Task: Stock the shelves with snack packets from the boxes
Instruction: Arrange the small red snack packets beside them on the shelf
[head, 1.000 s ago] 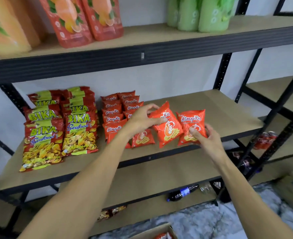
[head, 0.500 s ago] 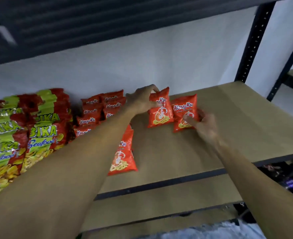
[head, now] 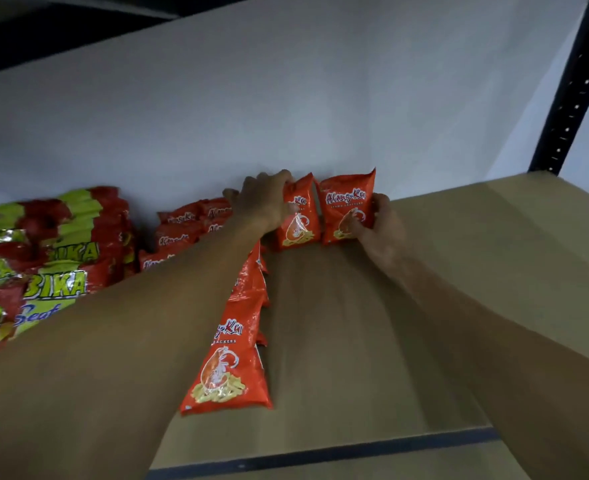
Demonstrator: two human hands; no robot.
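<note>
Left hand (head: 263,202) grips one small orange cracker packet (head: 298,216); right hand (head: 378,223) grips its twin (head: 346,206), both upright against the white back wall (head: 286,109).

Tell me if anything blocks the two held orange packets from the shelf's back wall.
Nothing visible does. The left hand grips the left packet, the right hand the right packet; both stand at the back by the wall.

We see a shelf board (head: 424,306) of smooth, matt brown wood-like panel. At its back the orange packets (head: 346,209) are glossy plastic film; at its left end the green-and-red packets (head: 44,271) shine too, crinkled. At its right rear corner rises a matt black metal upright (head: 570,98).
</note>
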